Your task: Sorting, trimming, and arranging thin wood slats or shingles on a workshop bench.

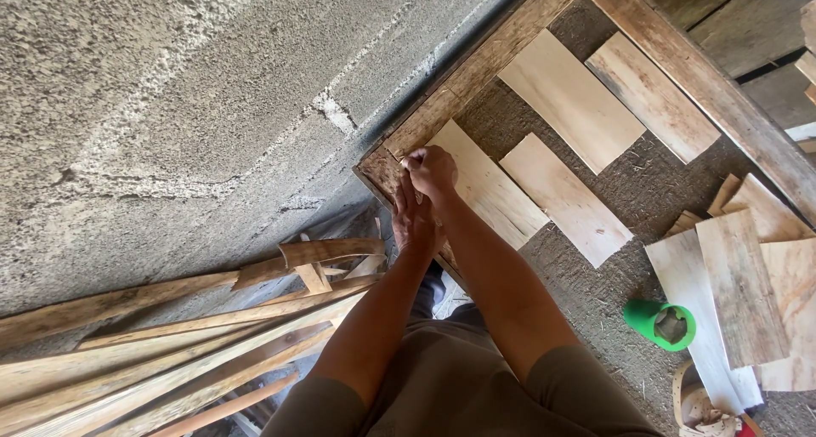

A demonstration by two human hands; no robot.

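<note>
- Nearest, the person's two forearms run up from an olive-brown shirt toward the corner of a low work surface (612, 190) covered in dark, rough matting.
- The left hand (414, 220) lies with fingers stretched fairly flat along the near edge of that surface, at its corner; whether it pinches anything cannot be told.
- The right hand (432, 169) sits just beyond it, fingers curled tight into a near fist over the end of a pale wooden board (489, 190); what the fingertips grip, if anything, is hidden.
- That board lies flat on the matting, its end at the corner where the two frame rails meet, its long side near the dark wooden frame rail (476, 71).
- To the left, below the hands, a heap of long split slats (187, 352) crowds the floor against the grey block wall (170, 105), leaving little room that side.
- To the right, a green cup-like container (661, 324) stands on the matting beside a loose stack of boards (739, 292).
- Farther off, three more pale boards (571, 97) lie side by side with bare matting between them.
- Beyond, a second frame rail (705, 88) closes the far edge.
</note>
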